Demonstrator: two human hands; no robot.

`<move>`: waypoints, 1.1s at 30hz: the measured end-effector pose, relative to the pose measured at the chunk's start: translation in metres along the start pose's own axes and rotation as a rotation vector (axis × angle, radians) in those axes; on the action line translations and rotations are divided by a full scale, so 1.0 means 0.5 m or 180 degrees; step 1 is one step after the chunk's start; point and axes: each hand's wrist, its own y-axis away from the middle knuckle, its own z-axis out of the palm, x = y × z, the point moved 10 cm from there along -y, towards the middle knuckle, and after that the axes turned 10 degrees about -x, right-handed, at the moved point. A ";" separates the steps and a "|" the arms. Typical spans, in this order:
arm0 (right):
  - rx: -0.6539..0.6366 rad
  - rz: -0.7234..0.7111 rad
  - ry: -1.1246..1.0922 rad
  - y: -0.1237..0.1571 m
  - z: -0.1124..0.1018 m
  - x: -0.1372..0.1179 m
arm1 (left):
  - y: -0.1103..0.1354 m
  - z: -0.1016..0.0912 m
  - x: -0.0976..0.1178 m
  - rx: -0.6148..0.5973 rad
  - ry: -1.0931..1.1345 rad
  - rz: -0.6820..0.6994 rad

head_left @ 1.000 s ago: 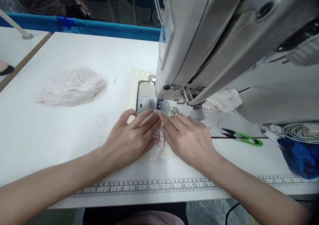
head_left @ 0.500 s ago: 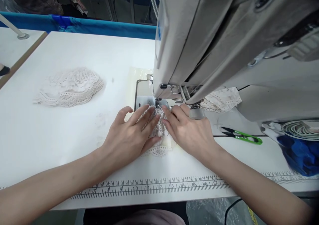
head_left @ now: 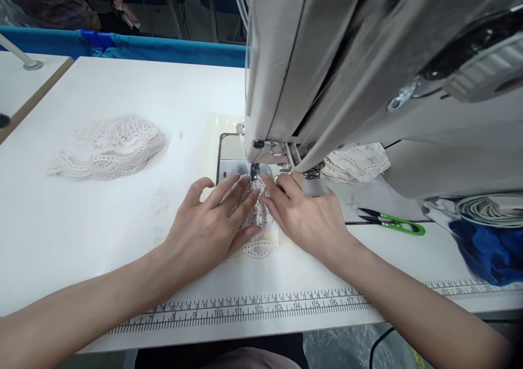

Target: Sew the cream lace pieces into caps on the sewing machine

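A small piece of white lace lies under the needle area of the sewing machine, its scalloped edge toward me. My left hand rests on the lace's left side, fingers spread and pressed flat, with the thumb lower down. On the right side, my right hand has its index finger and thumb on the lace edge and its other fingers curled. Both index fingertips are close in front of the presser foot. The fingers cover part of the lace.
A pile of white lace pieces lies to the left. More lace sits behind the machine head. Green-handled thread snips rest at right, near a blue cloth. A printed ruler runs along the table's front edge.
The view has shifted slightly, so the machine and table appear a little farther left. Both hands keep nearly the same position on the lace.
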 end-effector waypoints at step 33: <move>-0.0917 -0.0142 -0.2179 0.024 -0.019 0.022 | 0.046 -0.018 -0.001 -0.0315 0.0813 0.0265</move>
